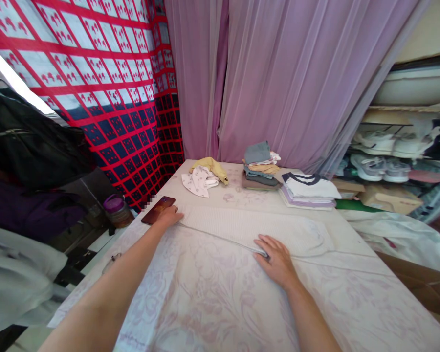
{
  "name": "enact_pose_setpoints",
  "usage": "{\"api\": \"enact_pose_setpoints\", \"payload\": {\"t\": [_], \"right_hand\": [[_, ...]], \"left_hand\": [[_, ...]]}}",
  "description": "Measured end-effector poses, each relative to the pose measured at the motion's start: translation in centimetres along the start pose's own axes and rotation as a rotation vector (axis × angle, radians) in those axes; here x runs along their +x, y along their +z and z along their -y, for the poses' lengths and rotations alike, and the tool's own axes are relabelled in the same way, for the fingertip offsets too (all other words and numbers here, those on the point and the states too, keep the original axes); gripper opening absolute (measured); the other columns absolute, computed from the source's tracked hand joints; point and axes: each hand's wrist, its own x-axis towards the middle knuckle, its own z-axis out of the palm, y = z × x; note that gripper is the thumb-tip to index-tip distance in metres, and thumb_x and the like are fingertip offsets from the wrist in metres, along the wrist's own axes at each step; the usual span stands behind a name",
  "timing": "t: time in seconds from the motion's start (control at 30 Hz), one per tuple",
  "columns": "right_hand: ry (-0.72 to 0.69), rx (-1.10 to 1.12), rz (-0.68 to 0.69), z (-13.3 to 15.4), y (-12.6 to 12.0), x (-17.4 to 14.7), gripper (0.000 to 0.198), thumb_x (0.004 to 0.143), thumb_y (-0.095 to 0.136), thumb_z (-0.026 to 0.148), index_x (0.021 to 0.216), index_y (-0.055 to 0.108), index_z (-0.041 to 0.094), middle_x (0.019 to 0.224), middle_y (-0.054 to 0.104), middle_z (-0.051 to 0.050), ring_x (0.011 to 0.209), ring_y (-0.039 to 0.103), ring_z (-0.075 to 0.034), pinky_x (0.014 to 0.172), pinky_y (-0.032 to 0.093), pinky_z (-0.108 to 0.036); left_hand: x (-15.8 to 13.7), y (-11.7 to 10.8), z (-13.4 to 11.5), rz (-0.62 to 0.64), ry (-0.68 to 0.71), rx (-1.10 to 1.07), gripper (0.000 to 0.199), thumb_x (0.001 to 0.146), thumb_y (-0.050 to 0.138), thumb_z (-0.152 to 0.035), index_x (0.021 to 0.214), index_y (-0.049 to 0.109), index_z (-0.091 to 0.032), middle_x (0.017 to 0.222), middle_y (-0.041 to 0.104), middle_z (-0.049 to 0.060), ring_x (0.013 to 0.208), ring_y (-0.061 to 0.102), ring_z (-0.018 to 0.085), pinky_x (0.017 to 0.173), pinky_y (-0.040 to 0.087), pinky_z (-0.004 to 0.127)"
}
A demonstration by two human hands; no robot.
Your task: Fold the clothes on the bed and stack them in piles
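A white ribbed garment (238, 222) lies in a long, narrow fold across the flowered cover. My left hand (167, 216) is at its left end, with the fingers curled in on the corner, right beside a dark reddish phone (156, 211). My right hand (276, 256) rests on the near edge toward the right, its fingers stretched over the cloth and the thumb apart on the near side. The garment's right end (317, 237) extends beyond that hand and looks rounded and a little rumpled.
Along the back sit a loose yellow garment (212, 168), a pale printed one (201, 182), a stack of folded clothes (258, 168) and another topped by a white shirt (310, 188). A purple-lidded jar (117, 210) stands left; shoes (374, 166) fill shelves at right.
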Motion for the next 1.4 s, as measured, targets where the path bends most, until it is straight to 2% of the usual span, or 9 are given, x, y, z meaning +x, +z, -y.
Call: {"api": "enact_pose_setpoints", "payload": {"t": [0.23, 0.47, 0.53, 0.63, 0.73, 0.83, 0.97, 1.23, 1.4], "right_hand": [[-0.012, 0.007, -0.024, -0.1, 0.1, -0.1, 0.035, 0.082, 0.051, 0.039, 0.113, 0.065, 0.028, 0.127, 0.060, -0.006, 0.121, 0.049, -0.026, 0.101, 0.034, -0.049], [-0.038, -0.001, -0.034, -0.4, 0.1, -0.1, 0.035, 0.083, 0.050, 0.040, 0.112, 0.065, 0.028, 0.127, 0.060, -0.006, 0.119, 0.051, -0.027, 0.099, 0.036, -0.049], [-0.040, -0.007, -0.042, -0.5, 0.2, -0.2, 0.035, 0.083, 0.050, 0.040, 0.112, 0.065, 0.028, 0.126, 0.061, -0.006, 0.119, 0.051, -0.027, 0.099, 0.037, -0.050], [-0.044, -0.001, -0.057, -0.6, 0.4, -0.3, 0.035, 0.083, 0.051, 0.041, 0.112, 0.065, 0.028, 0.126, 0.061, -0.005, 0.118, 0.052, -0.027, 0.098, 0.037, -0.050], [-0.049, 0.031, -0.085, -0.7, 0.5, -0.3, 0.033, 0.082, 0.052, 0.040, 0.110, 0.064, 0.027, 0.123, 0.062, -0.006, 0.117, 0.053, -0.027, 0.098, 0.038, -0.049], [-0.052, 0.076, -0.115, -0.7, 0.3, -0.2, 0.026, 0.081, 0.052, 0.038, 0.099, 0.064, 0.024, 0.120, 0.064, -0.007, 0.115, 0.054, -0.026, 0.097, 0.039, -0.048], [-0.066, 0.090, -0.085, -0.6, 0.0, 0.0, 0.017, 0.082, 0.051, 0.037, 0.083, 0.064, 0.025, 0.118, 0.064, -0.006, 0.115, 0.054, -0.026, 0.097, 0.040, -0.049], [-0.020, 0.149, -0.054, -0.3, -0.4, 0.0, 0.016, 0.079, 0.053, 0.035, 0.083, 0.065, 0.025, 0.120, 0.063, -0.008, 0.117, 0.053, -0.027, 0.099, 0.039, -0.050], [0.019, 0.226, 0.059, -0.9, -2.0, -0.2, 0.033, 0.071, 0.051, 0.022, 0.101, 0.065, 0.022, 0.127, 0.058, -0.010, 0.122, 0.050, -0.025, 0.102, 0.040, -0.045]], "left_hand": [[-0.7, 0.0, 1.0, -0.093, 0.008, -0.109, 0.017, 0.078, 0.057, -0.027, 0.093, 0.055, -0.020, 0.086, 0.066, 0.002, 0.077, 0.063, 0.016, 0.065, 0.045, 0.022], [-2.1, 0.7, 0.5, -0.220, 0.126, -0.093, 0.057, 0.070, 0.055, -0.011, 0.127, 0.048, -0.015, 0.130, 0.050, 0.016, 0.117, 0.052, 0.028, 0.098, 0.041, 0.038], [-2.4, 0.8, 0.0, -0.229, 0.235, -0.085, 0.052, 0.071, 0.051, -0.009, 0.123, 0.053, -0.017, 0.134, 0.048, 0.013, 0.124, 0.046, 0.026, 0.105, 0.034, 0.038], [-2.6, 0.7, -0.2, -0.150, 0.422, -0.081, 0.035, 0.074, 0.049, -0.010, 0.104, 0.065, -0.021, 0.119, 0.062, 0.005, 0.116, 0.052, 0.020, 0.105, 0.035, 0.033], [-2.4, 0.6, 1.0, -0.035, 0.597, -0.086, 0.022, 0.076, 0.055, -0.017, 0.093, 0.067, -0.022, 0.105, 0.069, 0.001, 0.106, 0.059, 0.018, 0.100, 0.041, 0.030], [-2.0, 0.4, 3.0, -0.005, 0.715, -0.089, 0.021, 0.076, 0.059, -0.023, 0.096, 0.066, -0.021, 0.111, 0.068, 0.004, 0.108, 0.058, 0.019, 0.099, 0.041, 0.032], [-1.9, 0.5, 4.5, -0.044, 0.724, -0.061, 0.015, 0.082, 0.054, -0.027, 0.091, 0.065, -0.021, 0.112, 0.067, 0.006, 0.107, 0.059, 0.019, 0.096, 0.044, 0.033], [-2.2, 0.2, 4.3, -0.064, 0.700, 0.056, 0.015, 0.083, 0.051, -0.027, 0.084, 0.064, -0.021, 0.111, 0.067, 0.006, 0.104, 0.060, 0.019, 0.094, 0.045, 0.033], [-3.7, 0.0, 1.4, -0.099, 0.662, 0.129, 0.023, 0.080, 0.056, -0.030, 0.100, 0.065, -0.023, 0.121, 0.062, 0.007, 0.113, 0.055, 0.024, 0.101, 0.039, 0.039]]}}
